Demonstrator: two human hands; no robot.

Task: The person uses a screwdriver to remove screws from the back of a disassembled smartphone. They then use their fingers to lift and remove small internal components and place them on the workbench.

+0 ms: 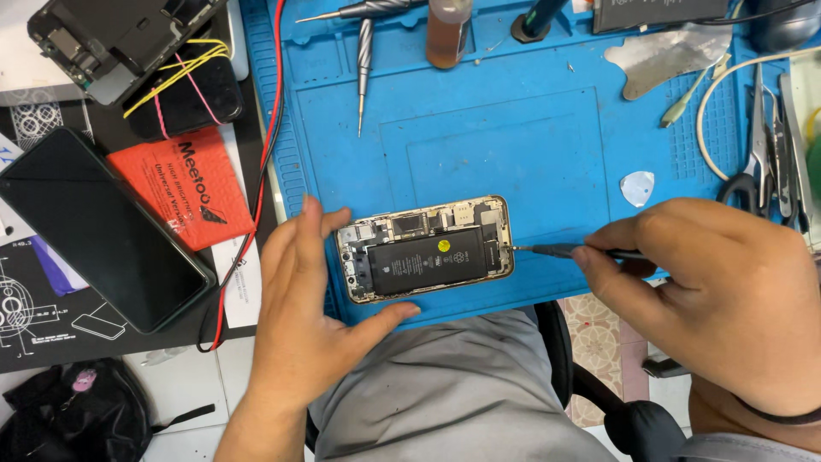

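An opened phone [425, 249] with its black battery and circuit boards exposed lies on the near edge of a blue work mat [487, 145]. My left hand [301, 304] cups the phone's left end, thumb along its near side and fingers at its far corner. My right hand [714, 287] grips a thin dark screwdriver [552, 251], whose tip touches the phone's right end.
On the mat lie two more screwdrivers [363, 64], a brown bottle [448, 32], a metal pry sheet [663, 56], a pick [637, 187], scissors and tweezers [757, 145]. Left of the mat sit a dark phone [98, 227], a red pouch [184, 184] and red-black wires.
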